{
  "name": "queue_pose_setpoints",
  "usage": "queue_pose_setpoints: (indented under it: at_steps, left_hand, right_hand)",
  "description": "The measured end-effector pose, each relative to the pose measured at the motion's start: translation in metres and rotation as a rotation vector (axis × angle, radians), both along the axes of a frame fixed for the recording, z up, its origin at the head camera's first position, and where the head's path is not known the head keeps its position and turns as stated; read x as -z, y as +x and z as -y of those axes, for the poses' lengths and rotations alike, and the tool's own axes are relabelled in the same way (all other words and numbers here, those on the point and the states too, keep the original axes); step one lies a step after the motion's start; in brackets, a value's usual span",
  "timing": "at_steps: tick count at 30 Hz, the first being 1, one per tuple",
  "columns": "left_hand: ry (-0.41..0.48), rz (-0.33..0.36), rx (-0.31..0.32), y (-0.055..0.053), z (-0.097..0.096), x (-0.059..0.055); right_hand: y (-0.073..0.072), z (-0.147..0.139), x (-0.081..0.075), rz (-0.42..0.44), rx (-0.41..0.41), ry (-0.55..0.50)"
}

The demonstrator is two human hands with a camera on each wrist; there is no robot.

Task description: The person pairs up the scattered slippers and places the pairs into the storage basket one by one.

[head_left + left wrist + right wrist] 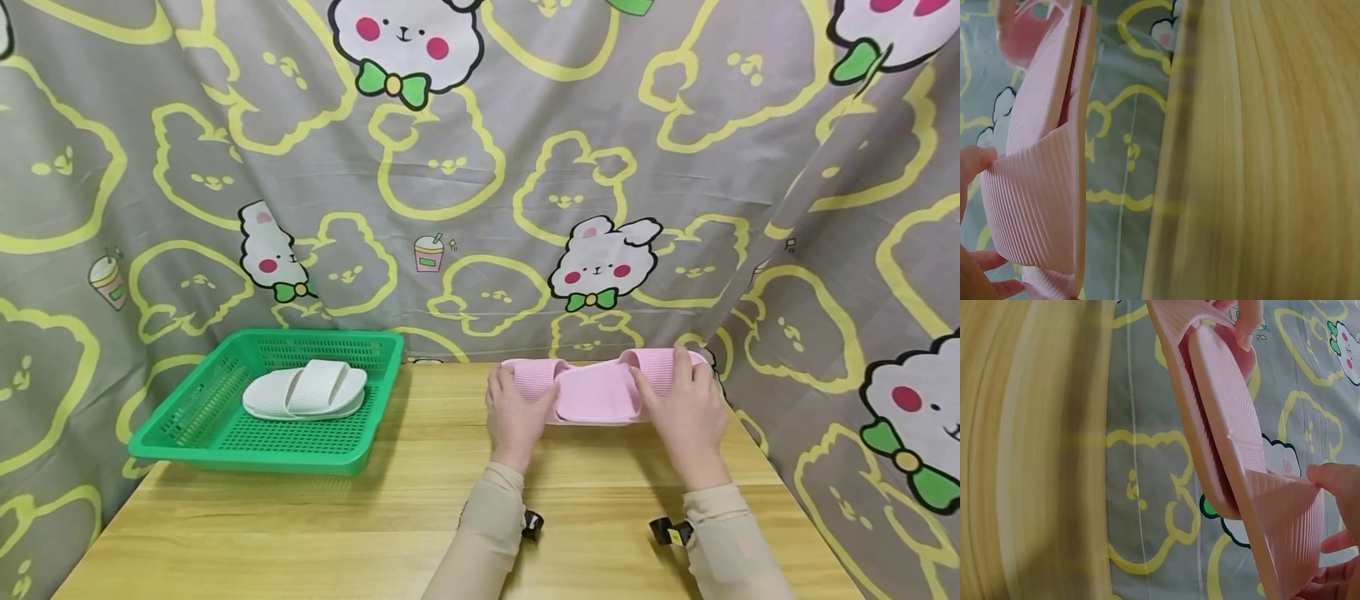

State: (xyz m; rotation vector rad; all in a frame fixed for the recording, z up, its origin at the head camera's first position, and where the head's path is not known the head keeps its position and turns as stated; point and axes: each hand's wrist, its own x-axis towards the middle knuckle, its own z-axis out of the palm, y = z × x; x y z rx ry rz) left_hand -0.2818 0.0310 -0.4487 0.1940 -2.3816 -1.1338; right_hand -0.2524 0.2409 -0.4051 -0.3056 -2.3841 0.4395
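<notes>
A pair of pink slippers (596, 392) is held between both hands near the back right of the table, one overlapping the other, with ribbed straps at opposite ends. My left hand (516, 421) grips the left end, its thumb at the edge of the strap (1035, 200). At the other end my right hand (688, 421) holds the second strap (1291, 525), thumb on the near edge and fingers curled round the outer side. The wrist views show the slippers edge-on, one sole lapping the other. Some fingertips are hidden behind them.
On the left of the wooden table (450, 517) stands a green plastic basket (255, 461). White slippers (273, 393) lie inside it. A grey curtain (465, 200) with yellow cartoon outlines hangs behind and along both sides.
</notes>
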Motion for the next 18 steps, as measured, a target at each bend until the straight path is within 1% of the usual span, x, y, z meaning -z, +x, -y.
queue_pose_setpoints:
  at_steps: [5,10,18]
  left_hand:
    - [-0.014,0.005,0.003,0.002,-0.003,0.0]
    - [-0.003,0.003,0.0,0.001,-0.002,0.0]
    - [0.006,-0.015,-0.011,0.0,0.001,-0.001]
  right_hand:
    - [0.002,0.003,-0.002,0.051,-0.013,0.003]
    - [0.002,0.01,-0.001,0.086,-0.044,0.018]
    - [0.003,0.016,0.0,0.074,-0.092,0.006]
